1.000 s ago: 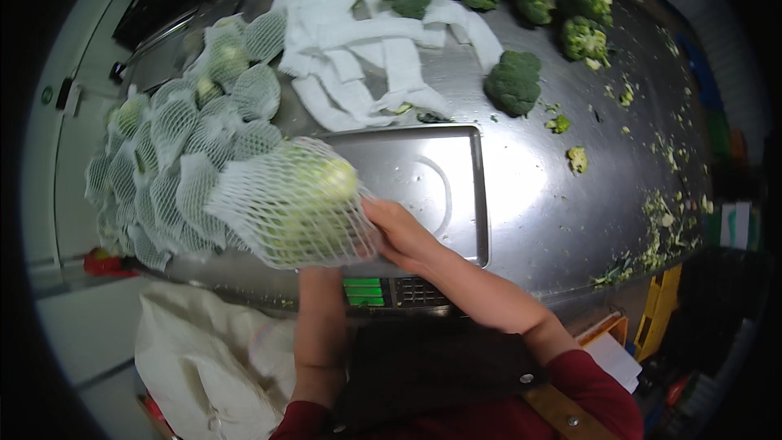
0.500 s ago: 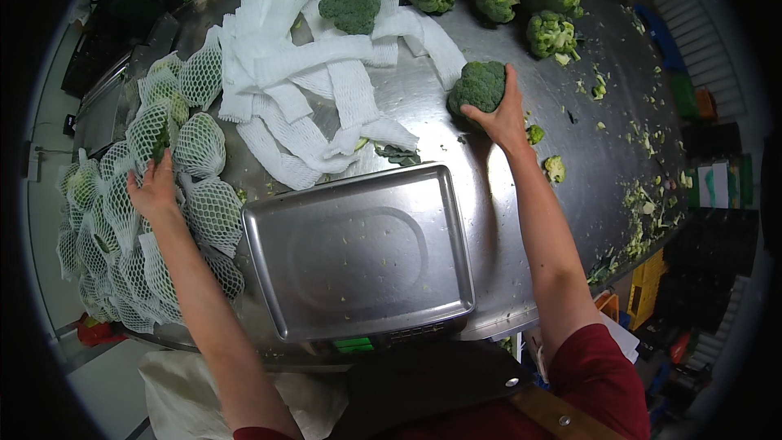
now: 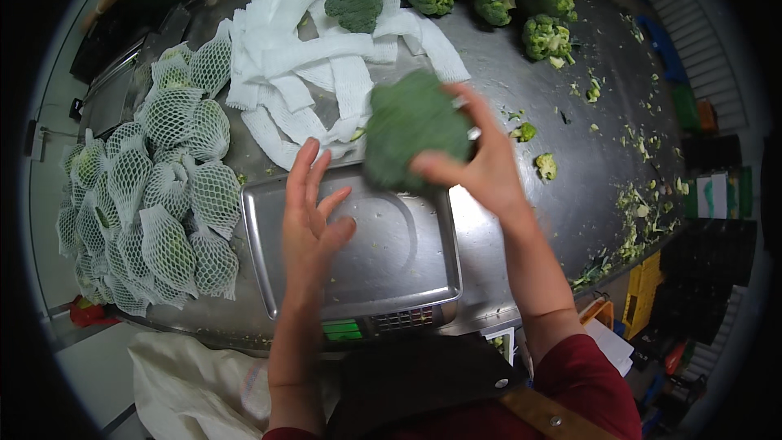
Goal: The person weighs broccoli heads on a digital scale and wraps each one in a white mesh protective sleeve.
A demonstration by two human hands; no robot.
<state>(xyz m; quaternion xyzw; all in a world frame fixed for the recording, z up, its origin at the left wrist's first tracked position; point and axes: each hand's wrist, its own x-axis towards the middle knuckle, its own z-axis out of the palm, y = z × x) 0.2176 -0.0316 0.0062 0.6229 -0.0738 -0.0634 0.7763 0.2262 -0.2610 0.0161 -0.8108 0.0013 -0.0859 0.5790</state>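
A head of broccoli (image 3: 411, 130), slightly smeared by motion, is gripped in my right hand (image 3: 481, 163) above the far right part of a steel weighing scale's tray (image 3: 358, 269). My left hand (image 3: 309, 212) hovers over the tray's left side, empty, fingers spread and pointing away from me. White foam net sleeves (image 3: 318, 57) lie in a loose heap beyond the scale, with another broccoli head (image 3: 354, 6) on top of them. To the left is a pile of broccoli heads in white netting (image 3: 167, 248).
Several bare broccoli heads (image 3: 493, 4) are heaped at the far edge of the steel table (image 3: 513, 269). Green scraps (image 3: 643, 212) litter its right side. A keypad (image 3: 403, 320) fronts the scale. A whitish sack (image 3: 191, 383) hangs at the near left, and yellow crates (image 3: 642, 293) stand at right.
My right hand has carried the broccoli left and nearer, from the table to above the scale. My left hand has left the netted pile and moved right, over the tray.
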